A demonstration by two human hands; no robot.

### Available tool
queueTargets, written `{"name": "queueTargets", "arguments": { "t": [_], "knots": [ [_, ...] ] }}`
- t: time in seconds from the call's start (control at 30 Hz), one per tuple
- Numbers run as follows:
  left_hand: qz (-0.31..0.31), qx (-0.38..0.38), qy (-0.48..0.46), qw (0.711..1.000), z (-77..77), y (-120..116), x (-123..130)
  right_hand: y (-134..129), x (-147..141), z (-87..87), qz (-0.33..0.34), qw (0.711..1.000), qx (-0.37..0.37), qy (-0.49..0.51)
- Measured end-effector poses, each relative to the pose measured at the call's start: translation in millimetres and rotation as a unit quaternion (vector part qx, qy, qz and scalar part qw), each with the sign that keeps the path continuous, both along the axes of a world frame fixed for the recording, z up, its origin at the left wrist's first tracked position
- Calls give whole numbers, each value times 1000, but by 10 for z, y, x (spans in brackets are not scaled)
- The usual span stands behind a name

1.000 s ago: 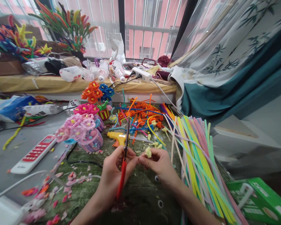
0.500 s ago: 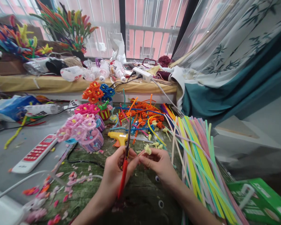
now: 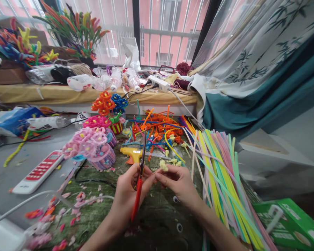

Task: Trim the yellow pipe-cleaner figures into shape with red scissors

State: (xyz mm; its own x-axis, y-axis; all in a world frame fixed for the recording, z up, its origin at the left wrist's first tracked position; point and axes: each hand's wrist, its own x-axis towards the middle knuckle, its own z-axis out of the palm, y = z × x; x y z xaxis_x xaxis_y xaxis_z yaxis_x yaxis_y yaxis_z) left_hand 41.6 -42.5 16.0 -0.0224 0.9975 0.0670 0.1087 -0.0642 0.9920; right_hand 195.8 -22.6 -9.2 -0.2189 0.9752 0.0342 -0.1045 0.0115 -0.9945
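My left hand (image 3: 132, 186) is closed round a pair of scissors (image 3: 139, 195) with red handles, its blades pointing up and away from me. Its thumb and fingertips meet those of my right hand (image 3: 181, 183). Between them runs a thin pinkish pipe cleaner stem, with a small pale yellow pipe cleaner flower (image 3: 163, 165) at its end. My right hand pinches this flower from the right side, and its fingers partly hide the stem. Just beyond the hands lies a yellow glue gun (image 3: 131, 153), partly behind the scissor blades.
Pipe cleaner flower pots (image 3: 102, 157) stand at left, near a red-and-white remote (image 3: 39, 171). Orange pipe cleaner pieces (image 3: 170, 127) lie behind the glue gun. A bundle of pastel pipe cleaners (image 3: 219, 167) and a green box (image 3: 290, 223) are at right. Pink scraps (image 3: 81, 198) litter the mat.
The pale yellow flower has shifted very slightly left and down in my fingers. Both hands keep their grip and otherwise stay in place.
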Motion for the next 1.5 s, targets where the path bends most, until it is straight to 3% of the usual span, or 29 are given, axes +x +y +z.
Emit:
{"name": "queueTargets", "arguments": {
  "t": [0.4,0.57,0.8,1.03,1.3,1.5],
  "knots": [
    [2,-2,30,1000,-26,-14,-29,8,4,-15,-43,999,-1,-26],
    [1,-1,30,1000,-33,25,-40,55,-2,-70,-71,997,-19,-4],
    [-13,-10,-27,1000,-13,176,26,111,-57,-43,-48,997,-16,61],
    [-15,9,-11,1000,6,283,99,164,-134,9,-93,990,-6,101],
    [-20,32,74,997,-66,323,-25,219,-79,-68,-139,984,10,108],
    [-11,39,178,983,-6,257,-191,196,-25,-105,-148,985,23,85]
  ]
}}
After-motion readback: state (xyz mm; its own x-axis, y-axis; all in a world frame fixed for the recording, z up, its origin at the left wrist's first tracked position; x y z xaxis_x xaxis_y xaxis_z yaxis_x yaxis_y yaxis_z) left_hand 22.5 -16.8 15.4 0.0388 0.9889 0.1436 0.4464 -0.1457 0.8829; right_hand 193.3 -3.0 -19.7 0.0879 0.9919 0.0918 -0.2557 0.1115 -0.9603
